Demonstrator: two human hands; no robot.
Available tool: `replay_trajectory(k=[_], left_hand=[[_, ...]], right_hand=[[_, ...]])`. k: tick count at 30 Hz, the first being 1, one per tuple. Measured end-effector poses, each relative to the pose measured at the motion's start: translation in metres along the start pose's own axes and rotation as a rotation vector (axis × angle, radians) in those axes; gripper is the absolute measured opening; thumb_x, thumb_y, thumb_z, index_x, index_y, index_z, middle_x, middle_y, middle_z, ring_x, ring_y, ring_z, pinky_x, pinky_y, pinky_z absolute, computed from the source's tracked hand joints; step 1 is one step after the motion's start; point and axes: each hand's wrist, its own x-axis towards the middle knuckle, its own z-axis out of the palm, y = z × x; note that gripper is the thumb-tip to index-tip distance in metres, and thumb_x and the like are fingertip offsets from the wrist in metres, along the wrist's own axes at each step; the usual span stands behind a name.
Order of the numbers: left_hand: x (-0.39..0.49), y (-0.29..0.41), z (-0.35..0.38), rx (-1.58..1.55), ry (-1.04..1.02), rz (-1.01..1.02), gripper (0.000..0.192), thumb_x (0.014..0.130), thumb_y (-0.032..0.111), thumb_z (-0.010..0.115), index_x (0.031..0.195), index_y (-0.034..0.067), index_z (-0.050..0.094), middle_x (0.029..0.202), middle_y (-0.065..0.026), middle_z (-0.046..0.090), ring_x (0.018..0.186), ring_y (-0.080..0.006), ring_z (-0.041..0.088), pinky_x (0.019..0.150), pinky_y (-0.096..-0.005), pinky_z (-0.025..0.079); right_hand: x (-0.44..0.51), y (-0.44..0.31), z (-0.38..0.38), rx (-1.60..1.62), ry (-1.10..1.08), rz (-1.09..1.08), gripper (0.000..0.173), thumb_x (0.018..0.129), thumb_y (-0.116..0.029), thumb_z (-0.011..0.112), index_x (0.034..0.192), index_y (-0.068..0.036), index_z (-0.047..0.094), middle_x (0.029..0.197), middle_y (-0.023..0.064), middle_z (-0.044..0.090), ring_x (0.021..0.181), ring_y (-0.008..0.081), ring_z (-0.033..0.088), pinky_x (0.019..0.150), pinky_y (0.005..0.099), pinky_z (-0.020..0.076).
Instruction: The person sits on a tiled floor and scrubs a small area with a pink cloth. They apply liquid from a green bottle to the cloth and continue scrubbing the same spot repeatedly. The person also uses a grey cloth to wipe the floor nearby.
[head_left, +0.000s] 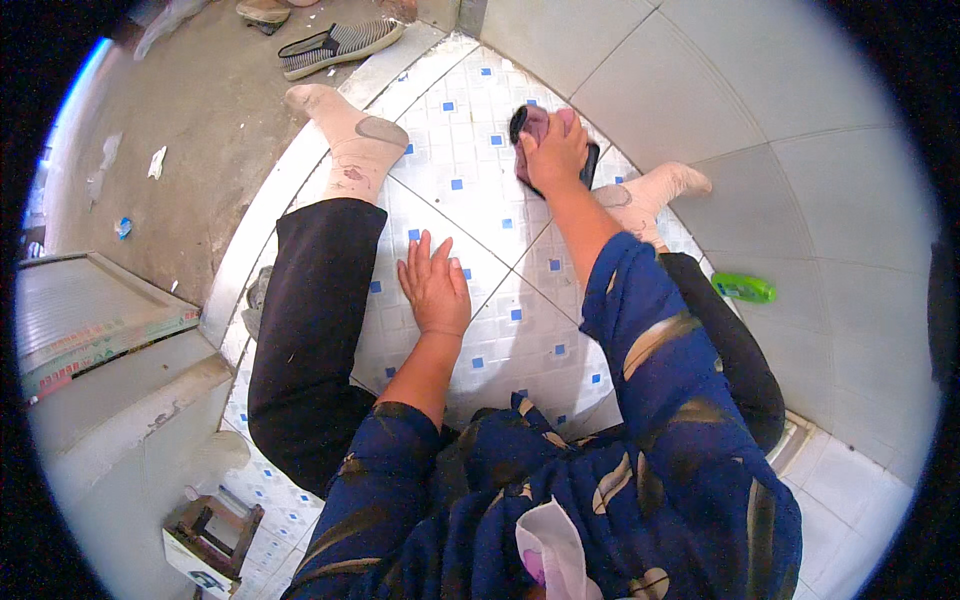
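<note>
My right hand (556, 159) grips a mauve-and-black object (534, 118) low over the tiled floor, close to the wall. Motion blur and my fingers hide its exact form. My left hand (435, 292) holds nothing; its fingers are spread, palm down over the white tiles with blue squares (480, 225). Whether the palm touches the floor I cannot tell. Both hands are between my outstretched legs. A foot in a beige sock (352, 142) lies to the left, and the other socked foot (645, 199) is just right of the held object.
A striped slip-on shoe (341, 49) lies beyond the raised sill (266, 199) on bare concrete. A green bottle (742, 287) is by the tiled wall (750, 187) at right. A small stool (214, 536) stands at lower left, below a pale panel (105, 315).
</note>
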Motion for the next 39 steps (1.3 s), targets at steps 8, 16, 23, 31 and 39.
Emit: replay_trajectory(k=[8, 16, 23, 31, 39], left_hand=[[-0.001, -0.005, 0.006, -0.12, 0.104, 0.01, 0.046, 0.095, 0.02, 0.045, 0.139, 0.006, 0.045, 0.147, -0.0143, 0.043, 0.138, -0.0329, 0.035, 0.117, -0.053, 0.018], [-0.002, -0.014, 0.005, -0.18, 0.088, 0.017, 0.047, 0.098, 0.021, 0.039, 0.141, 0.003, 0.043, 0.145, -0.0169, 0.045, 0.138, -0.0356, 0.037, 0.117, -0.052, 0.017], [-0.002, -0.009, 0.007, -0.086, 0.074, 0.026, 0.043, 0.097, 0.023, 0.044, 0.137, 0.006, 0.049, 0.144, -0.0154, 0.046, 0.138, -0.0341, 0.037, 0.116, -0.0549, 0.017], [-0.001, -0.002, 0.002, -0.136, 0.044, -0.016, 0.043, 0.096, 0.023, 0.045, 0.137, 0.008, 0.048, 0.144, -0.0148, 0.046, 0.138, -0.035, 0.035, 0.116, -0.0548, 0.016], [0.002, 0.001, -0.002, -0.078, 0.027, -0.017, 0.043, 0.096, 0.023, 0.046, 0.136, 0.008, 0.048, 0.144, -0.0144, 0.045, 0.138, -0.0348, 0.036, 0.116, -0.0553, 0.016]], right_hand=[[-0.065, -0.018, -0.032, 0.218, -0.113, -0.543, 0.039, 0.078, -0.024, 0.069, 0.114, -0.014, 0.062, 0.135, 0.0213, 0.051, 0.132, 0.0408, 0.04, 0.109, 0.056, 0.0298], [-0.091, -0.04, -0.067, 0.078, -0.643, -0.561, 0.042, 0.088, -0.034, 0.057, 0.125, -0.015, 0.059, 0.141, 0.0208, 0.047, 0.133, 0.0361, 0.042, 0.107, 0.0458, 0.0383], [0.01, -0.012, -0.037, 0.007, -0.288, 0.13, 0.066, 0.085, -0.033, 0.068, 0.143, -0.017, 0.042, 0.153, 0.0255, 0.026, 0.14, 0.0403, 0.029, 0.114, 0.0468, 0.0275], [-0.025, -0.039, -0.029, 0.358, -0.594, -1.179, 0.068, 0.069, -0.016, 0.073, 0.133, -0.018, 0.051, 0.15, 0.0164, 0.037, 0.137, 0.0333, 0.038, 0.112, 0.0469, 0.0319], [0.089, -0.075, 0.018, 0.24, 0.026, -0.36, 0.047, 0.08, -0.023, 0.067, 0.126, -0.019, 0.059, 0.126, 0.0193, 0.055, 0.116, 0.0408, 0.052, 0.102, 0.0465, 0.0419]])
